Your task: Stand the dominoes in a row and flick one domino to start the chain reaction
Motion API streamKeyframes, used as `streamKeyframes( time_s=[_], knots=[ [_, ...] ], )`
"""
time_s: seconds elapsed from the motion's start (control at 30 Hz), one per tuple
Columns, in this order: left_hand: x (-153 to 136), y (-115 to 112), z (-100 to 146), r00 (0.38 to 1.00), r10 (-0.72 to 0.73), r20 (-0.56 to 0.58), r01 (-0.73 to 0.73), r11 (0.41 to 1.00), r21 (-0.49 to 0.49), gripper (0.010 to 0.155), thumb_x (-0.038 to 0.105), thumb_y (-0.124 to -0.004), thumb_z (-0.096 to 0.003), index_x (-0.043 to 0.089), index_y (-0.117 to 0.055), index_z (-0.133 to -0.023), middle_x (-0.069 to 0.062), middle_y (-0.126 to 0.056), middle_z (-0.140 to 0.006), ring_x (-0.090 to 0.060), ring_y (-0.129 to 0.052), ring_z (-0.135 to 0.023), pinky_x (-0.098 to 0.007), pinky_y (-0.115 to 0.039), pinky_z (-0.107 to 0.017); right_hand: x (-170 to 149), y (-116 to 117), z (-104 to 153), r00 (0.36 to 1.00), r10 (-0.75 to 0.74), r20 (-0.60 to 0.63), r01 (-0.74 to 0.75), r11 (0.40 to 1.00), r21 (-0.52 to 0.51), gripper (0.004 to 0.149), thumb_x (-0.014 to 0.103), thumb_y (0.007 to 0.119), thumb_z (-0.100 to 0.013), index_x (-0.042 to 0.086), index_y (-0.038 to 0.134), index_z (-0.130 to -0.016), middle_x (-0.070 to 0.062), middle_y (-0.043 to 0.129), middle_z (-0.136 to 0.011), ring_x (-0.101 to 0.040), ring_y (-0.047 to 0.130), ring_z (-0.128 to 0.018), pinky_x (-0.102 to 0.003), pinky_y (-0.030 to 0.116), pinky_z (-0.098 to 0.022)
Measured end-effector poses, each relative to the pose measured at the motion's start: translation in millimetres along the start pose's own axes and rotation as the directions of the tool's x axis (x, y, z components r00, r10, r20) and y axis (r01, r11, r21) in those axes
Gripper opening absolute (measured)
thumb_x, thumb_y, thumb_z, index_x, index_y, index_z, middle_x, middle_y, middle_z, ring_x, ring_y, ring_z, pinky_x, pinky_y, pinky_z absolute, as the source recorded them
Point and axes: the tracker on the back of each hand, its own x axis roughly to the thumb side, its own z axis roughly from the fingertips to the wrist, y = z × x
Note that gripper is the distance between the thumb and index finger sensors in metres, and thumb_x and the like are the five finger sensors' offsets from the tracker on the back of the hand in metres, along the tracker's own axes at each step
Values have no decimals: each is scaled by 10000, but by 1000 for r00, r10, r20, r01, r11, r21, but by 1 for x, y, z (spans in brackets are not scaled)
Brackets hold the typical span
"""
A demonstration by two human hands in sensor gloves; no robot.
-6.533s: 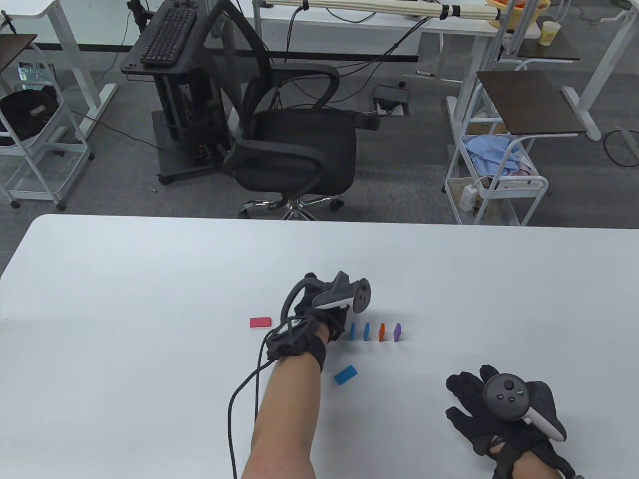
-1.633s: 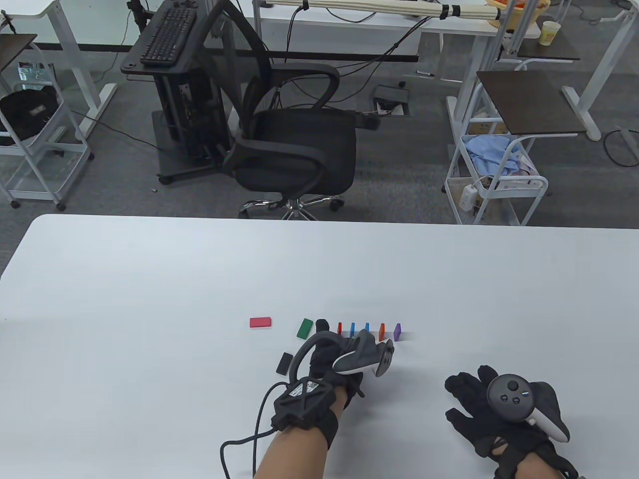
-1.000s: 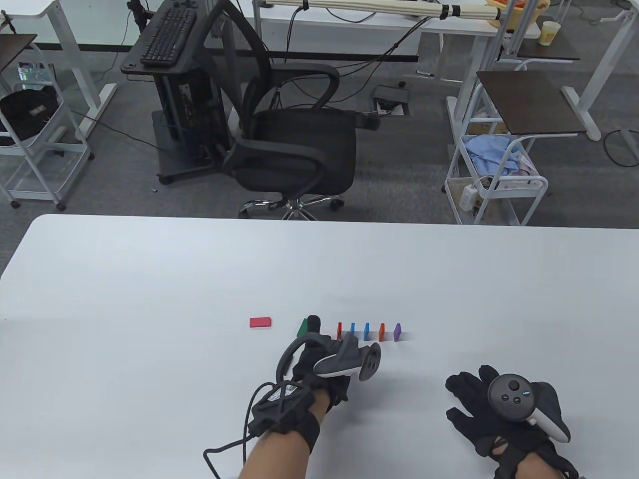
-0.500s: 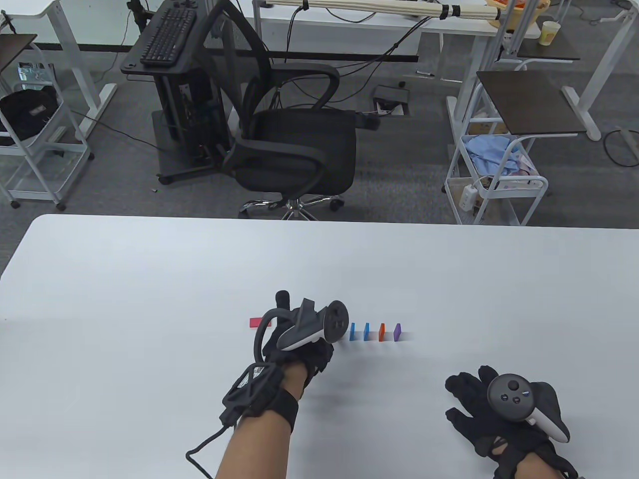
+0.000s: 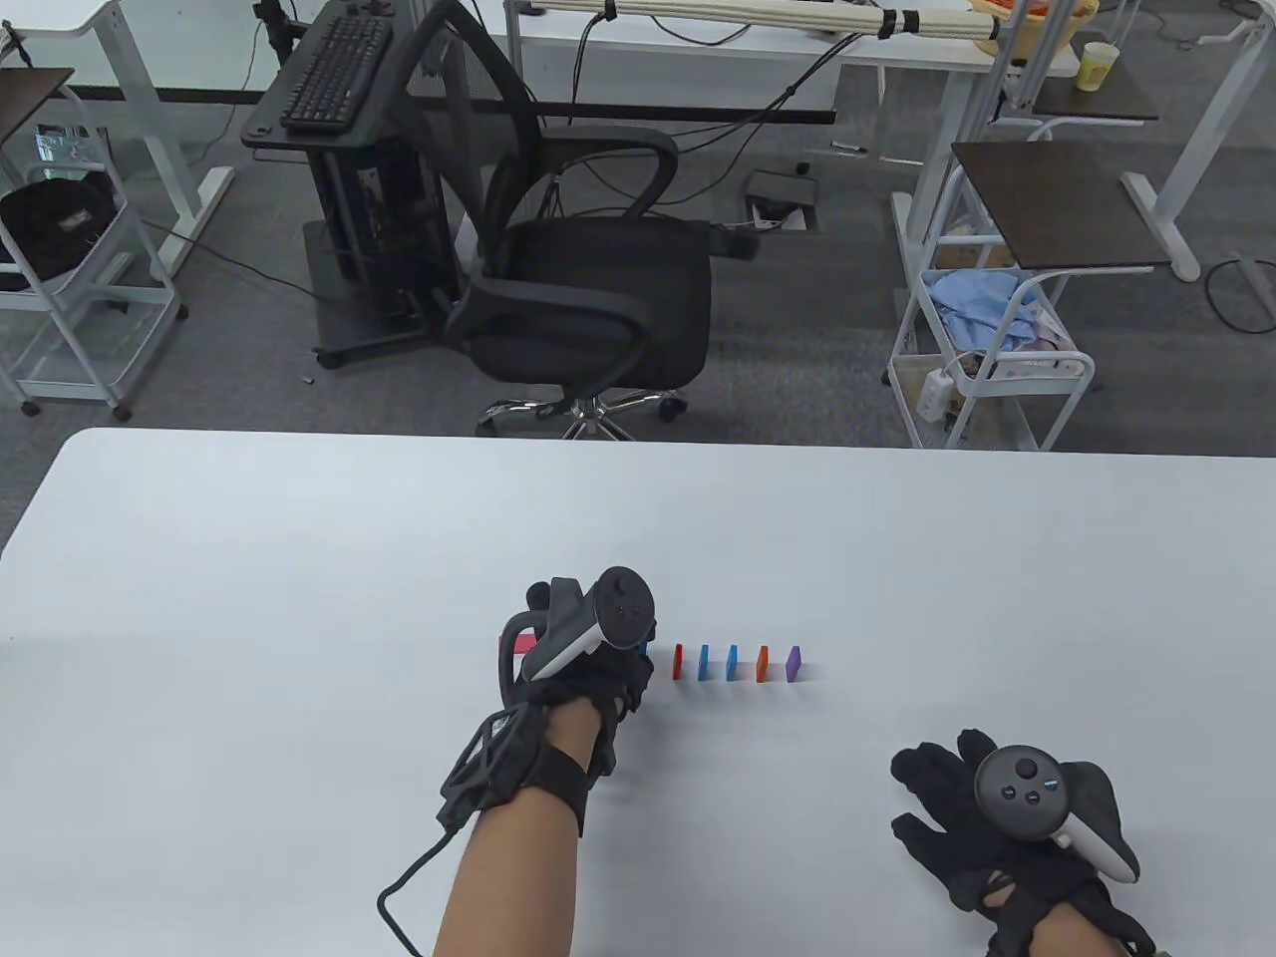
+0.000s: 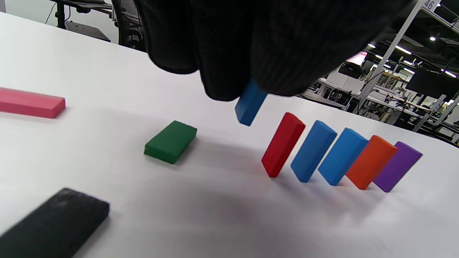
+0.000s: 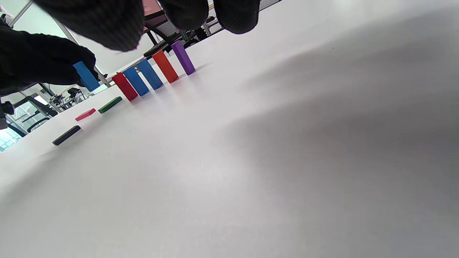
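Toward the near edge of the white worktop (image 5: pixel 299 518), my left hand (image 5: pixel 583 648) pinches a small blue rectangular domino block (image 6: pixel 250 104) by its upper end, clear of the surface beside the upright red domino (image 6: pixel 283 149) that ends the standing row. My right hand (image 5: pixel 1007 817) lies flat and relaxed nearer the right corner, holding nothing. I judge the block light, rigid and smooth, so it tips easily; gripping its narrow top edges should let me set it down square without nudging its neighbours.
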Motion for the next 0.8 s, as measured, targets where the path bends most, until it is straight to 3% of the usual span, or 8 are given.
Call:
streamKeyframes(
  time_s=[0.8],
  knots=[
    [-9,-31,-21,995,92,-24,-93,995,-31,554,358,-917,-418,259,-682,-909,-18,-907,-905,-293,-745,-974,-739,-141,-676,-1,-2,0,1000,-6,-12,6,1000,-1,629,496,704,-531,260,411,-1035,-130,355,-1153,-469,34,-1005,-659,28,-699]
  ],
)
